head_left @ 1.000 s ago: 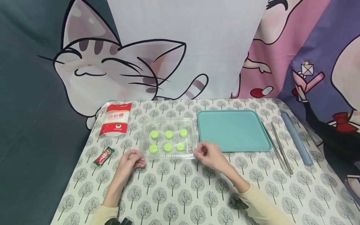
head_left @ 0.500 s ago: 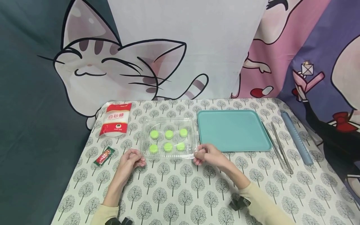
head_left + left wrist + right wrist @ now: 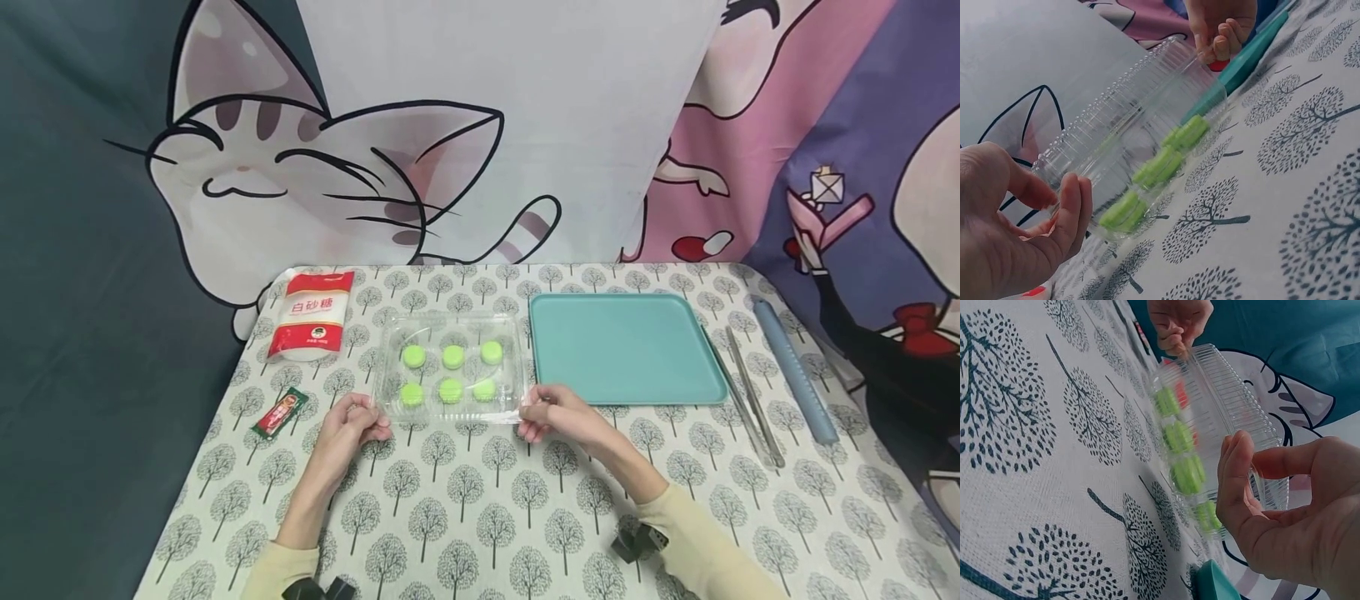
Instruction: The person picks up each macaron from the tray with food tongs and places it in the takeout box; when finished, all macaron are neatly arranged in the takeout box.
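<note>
A lidded clear plastic box (image 3: 471,414) sits mid-table with several bright green macarons (image 3: 453,357) inside, in two rows. At its front left corner, my left hand (image 3: 347,429) pinches the rim. In the left wrist view, the thumb and fingertips of that left hand (image 3: 1016,231) close on the edge of the plastic box (image 3: 1110,119). My right hand (image 3: 566,418) grips the front right corner, thumb on top and fingers curled beneath. The right wrist view shows the right hand (image 3: 1291,506) with thumb and fingers on the box's ridged rim (image 3: 1241,381).
A turquoise tray (image 3: 626,350) lies just right of the box. Beyond it are long metal tongs (image 3: 752,396) and a blue textured rolling pin (image 3: 795,371). To the left lie a red and white sugar bag (image 3: 311,317) and a small red-green packet (image 3: 280,413). A tree-patterned cloth (image 3: 465,508) covers the table.
My right hand has turned and shifted slightly at the box's right corner, its thumb now over the rim. My left hand keeps its place. The head view has shifted a little.
</note>
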Tool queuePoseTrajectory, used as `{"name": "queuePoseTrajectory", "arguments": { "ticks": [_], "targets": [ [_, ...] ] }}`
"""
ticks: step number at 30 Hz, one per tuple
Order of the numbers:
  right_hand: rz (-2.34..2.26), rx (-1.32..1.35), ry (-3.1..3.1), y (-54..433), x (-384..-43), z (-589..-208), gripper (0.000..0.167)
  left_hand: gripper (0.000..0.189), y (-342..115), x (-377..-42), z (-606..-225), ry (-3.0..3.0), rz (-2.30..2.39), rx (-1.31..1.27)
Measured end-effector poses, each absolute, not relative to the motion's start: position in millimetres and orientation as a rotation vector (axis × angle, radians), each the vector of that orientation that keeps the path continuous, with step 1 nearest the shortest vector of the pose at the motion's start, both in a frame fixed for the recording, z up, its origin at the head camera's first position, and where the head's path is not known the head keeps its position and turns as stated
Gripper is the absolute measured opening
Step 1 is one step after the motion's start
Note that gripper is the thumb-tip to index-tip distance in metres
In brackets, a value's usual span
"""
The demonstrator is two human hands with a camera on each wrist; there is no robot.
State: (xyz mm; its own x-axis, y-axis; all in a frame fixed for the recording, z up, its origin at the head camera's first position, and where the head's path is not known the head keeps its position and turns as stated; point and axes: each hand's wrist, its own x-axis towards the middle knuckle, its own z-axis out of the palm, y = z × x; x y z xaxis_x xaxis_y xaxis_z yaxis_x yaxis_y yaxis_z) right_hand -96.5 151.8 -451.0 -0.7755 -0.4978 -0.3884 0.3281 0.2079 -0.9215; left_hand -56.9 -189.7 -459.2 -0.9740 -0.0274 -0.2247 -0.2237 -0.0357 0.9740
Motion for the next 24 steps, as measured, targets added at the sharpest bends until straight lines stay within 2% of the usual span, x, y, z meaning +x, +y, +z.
{"name": "queuePoseTrajectory", "arguments": {
  "ticks": [8,20,24],
  "targets": [
    [-1.668,-0.15,1.837,149.7,-96.5,-452.4,0.008,0.009,-184.8,-57.5,-460.5,2.02,2.227,-0.342],
    [-1.689,-0.092,1.85,149.7,-95.0,-457.8,0.011,0.007,-183.2,-57.6,-458.1,2.015,2.208,-0.375],
    [-1.701,-0.057,1.835,150.0,-95.4,-459.5,0.005,0.006,-182.9,-57.3,-459.6,2.015,2.214,-0.383]
  ]
}}
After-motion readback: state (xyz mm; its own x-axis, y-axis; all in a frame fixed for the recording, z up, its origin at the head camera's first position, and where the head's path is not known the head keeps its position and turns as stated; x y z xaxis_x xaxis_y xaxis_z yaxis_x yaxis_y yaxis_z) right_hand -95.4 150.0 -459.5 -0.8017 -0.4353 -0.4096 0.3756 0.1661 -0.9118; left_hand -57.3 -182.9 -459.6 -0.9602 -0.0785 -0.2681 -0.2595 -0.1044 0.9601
